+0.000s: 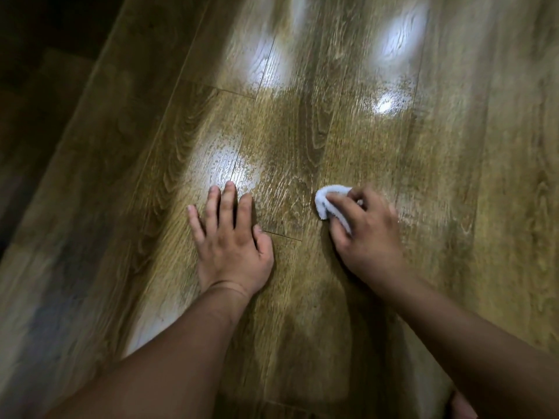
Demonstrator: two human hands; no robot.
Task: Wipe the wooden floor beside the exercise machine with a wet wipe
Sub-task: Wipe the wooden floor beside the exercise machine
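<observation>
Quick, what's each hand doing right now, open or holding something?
Left hand: open, flat on the floor, holding nothing.
Right hand: holding the wipe, pressing it on the floor.

The single head view looks steeply down, from close above, at the wooden floor (332,131).

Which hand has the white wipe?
The right hand grips the bunched white wipe on the wooden floor; the left hand lies flat, holding nothing.
</observation>
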